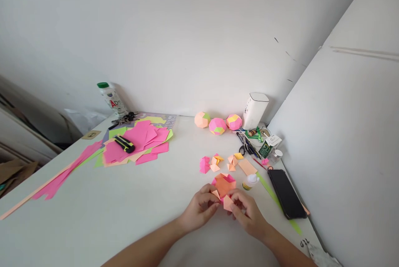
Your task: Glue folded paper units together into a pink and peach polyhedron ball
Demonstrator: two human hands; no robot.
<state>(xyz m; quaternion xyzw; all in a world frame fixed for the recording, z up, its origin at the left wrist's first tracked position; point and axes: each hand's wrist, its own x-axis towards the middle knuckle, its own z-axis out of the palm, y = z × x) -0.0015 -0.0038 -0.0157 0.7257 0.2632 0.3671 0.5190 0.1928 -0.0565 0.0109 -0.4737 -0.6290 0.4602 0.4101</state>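
Note:
A pink and orange paper shape [225,184], hollow and open at the top, lies between my hands near the table's front. My left hand [202,206] pinches a small peach paper piece [216,194] at its left front edge. My right hand [247,213] holds a peach paper pentagon [227,203] at the front right of the shape. Just behind are folded paper pieces, pink [205,165], orange [216,162] and peach [231,162]. A small glue bottle [250,182] stands to the right.
Three paper balls [217,126] sit by the wall, near a white container [255,110]. Scissors [242,149], pens and a black phone [286,194] lie right. Left are a paper pile [143,138], a cutter [124,144], paper strips [67,173] and a bottle [111,99].

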